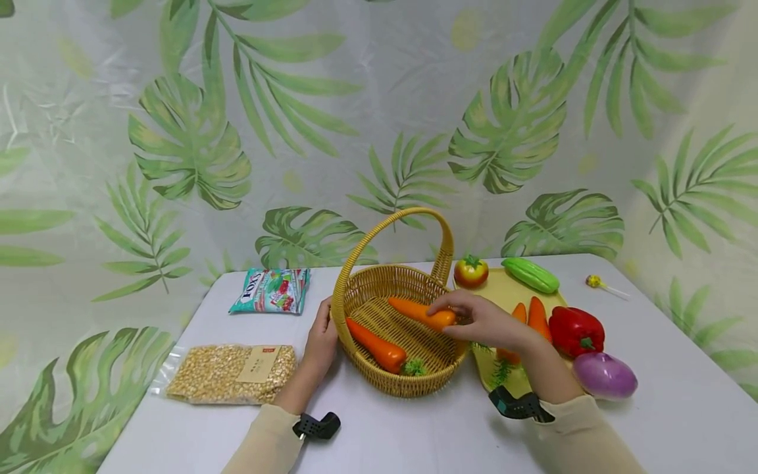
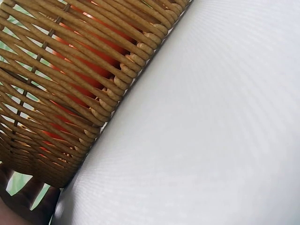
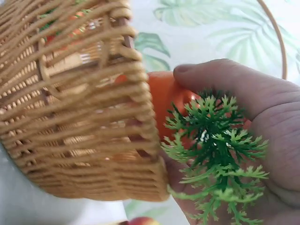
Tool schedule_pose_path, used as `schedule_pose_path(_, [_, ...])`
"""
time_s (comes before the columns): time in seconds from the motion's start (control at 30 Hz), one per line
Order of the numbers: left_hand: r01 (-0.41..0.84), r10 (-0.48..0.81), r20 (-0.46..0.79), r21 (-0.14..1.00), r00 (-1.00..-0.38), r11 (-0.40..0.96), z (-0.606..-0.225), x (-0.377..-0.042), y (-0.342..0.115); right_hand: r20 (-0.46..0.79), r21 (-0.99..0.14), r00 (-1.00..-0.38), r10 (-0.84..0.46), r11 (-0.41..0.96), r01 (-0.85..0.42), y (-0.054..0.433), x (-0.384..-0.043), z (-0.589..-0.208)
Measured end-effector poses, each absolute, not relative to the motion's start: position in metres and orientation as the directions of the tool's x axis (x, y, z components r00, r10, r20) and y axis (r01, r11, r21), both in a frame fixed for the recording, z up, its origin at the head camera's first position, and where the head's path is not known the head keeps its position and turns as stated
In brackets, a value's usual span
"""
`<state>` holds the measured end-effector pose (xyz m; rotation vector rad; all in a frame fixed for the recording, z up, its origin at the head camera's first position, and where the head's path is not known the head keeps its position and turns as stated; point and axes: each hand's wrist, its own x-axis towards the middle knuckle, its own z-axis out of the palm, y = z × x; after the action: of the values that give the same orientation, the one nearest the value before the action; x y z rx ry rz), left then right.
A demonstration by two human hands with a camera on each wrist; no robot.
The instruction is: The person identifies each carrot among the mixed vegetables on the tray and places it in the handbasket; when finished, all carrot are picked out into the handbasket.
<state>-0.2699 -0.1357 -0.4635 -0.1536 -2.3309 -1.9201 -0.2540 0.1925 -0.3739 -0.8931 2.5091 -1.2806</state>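
My right hand [image 1: 482,319] pinches an orange toy carrot [image 1: 416,312] near its thick end, over the right rim of a wicker basket [image 1: 403,388]. In the right wrist view, the thumb lies along the carrot [image 3: 161,101] and its green leafy top [image 3: 218,145] hangs across the palm, outside the basket wall. Another carrot [image 1: 377,345] lies inside the basket on the left, leaves toward the front. My left hand [image 1: 322,339] rests against the basket's left outer side by the handle. In the left wrist view, its spread fingers [image 2: 30,192] touch the weave, partly hidden.
On the right, a yellow tray [image 1: 518,289] bears more carrots [image 1: 537,319] and a cucumber [image 1: 530,274]. Around it are a tomato [image 1: 471,273], red pepper [image 1: 577,329], purple onion [image 1: 605,375] and lollipop [image 1: 605,286]. Leftward lie a candy bag [image 1: 272,291] and a grain packet [image 1: 219,375].
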Motion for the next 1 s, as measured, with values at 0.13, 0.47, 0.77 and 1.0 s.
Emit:
schedule_pose_path(0.13, [0.162,0.010,0.163,0.969,-0.987,0.186,-0.463,-0.270,-0.136,0.113,-0.770,-0.812,-0.573,0.467,-0.436,0.184,-0.254,-0.377])
schedule_pose_path(0.47, [0.152,-0.003,0.156,0.969,-0.988,0.195,-0.461,-0.268,-0.135,0.193,-0.712,-0.856,-0.479,0.533,-0.458,0.156,-0.255,-0.390])
schedule_pose_path(0.77, [0.167,-0.012,0.173,0.965,-0.985,0.202,-0.461,-0.269,-0.137,0.171,-0.715,-0.854,-0.491,0.534,-0.450,0.144,-0.257,-0.390])
schedule_pose_path(1.0, [0.179,0.015,0.180,0.968,-0.984,0.176,-0.463,-0.270,-0.137,0.148,-0.741,-0.861,-0.487,0.522,-0.423,0.138,-0.264,-0.394])
